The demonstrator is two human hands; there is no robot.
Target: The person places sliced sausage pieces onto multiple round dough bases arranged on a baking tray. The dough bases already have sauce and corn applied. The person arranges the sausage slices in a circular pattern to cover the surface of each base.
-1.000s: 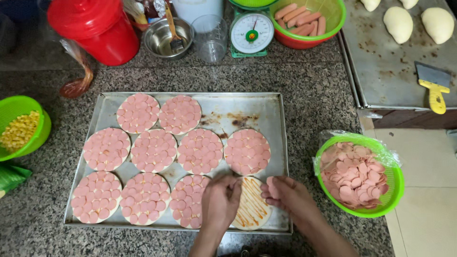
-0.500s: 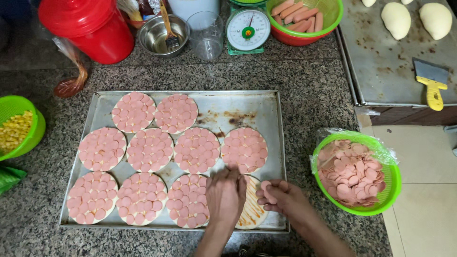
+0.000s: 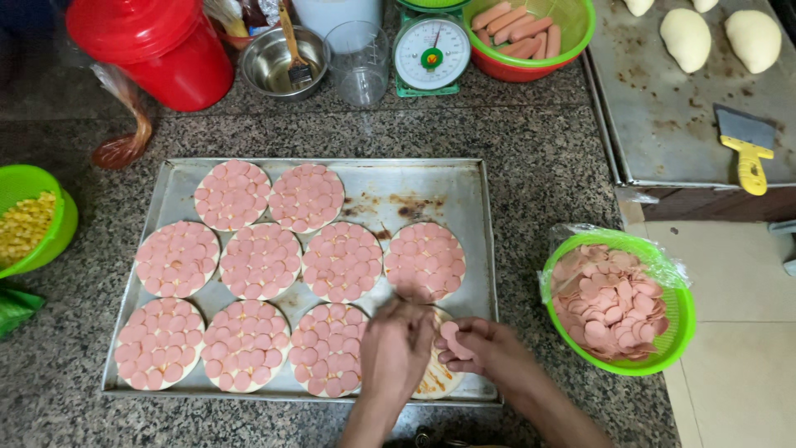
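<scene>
A metal baking tray (image 3: pixel 477 191) on the granite counter holds several round dough bases topped with pink sausage slices (image 3: pixel 342 260). At the tray's front right lies a base (image 3: pixel 435 377) with sauce, mostly hidden by my hands. My left hand (image 3: pixel 396 347) rests over this base with fingers bent down, placing a slice. My right hand (image 3: pixel 481 348) hovers just right of it, holding a few pink sausage slices (image 3: pixel 452 333) in its fingers.
A green bowl of sausage slices (image 3: pixel 613 299) sits right of the tray. Behind: a red bucket (image 3: pixel 157 46), steel bowl (image 3: pixel 278 62), clear cup (image 3: pixel 358 58), kitchen scale (image 3: pixel 431 51), bowl of whole sausages (image 3: pixel 526 29). Dough balls (image 3: pixel 686 37) and a scraper (image 3: pixel 746 145) lie on a steel tray. A green corn bowl (image 3: pixel 29 220) sits left.
Both hands stay over the front-right base, shifting slightly as slices go down. The view has drifted a little; nothing else on the counter moved.
</scene>
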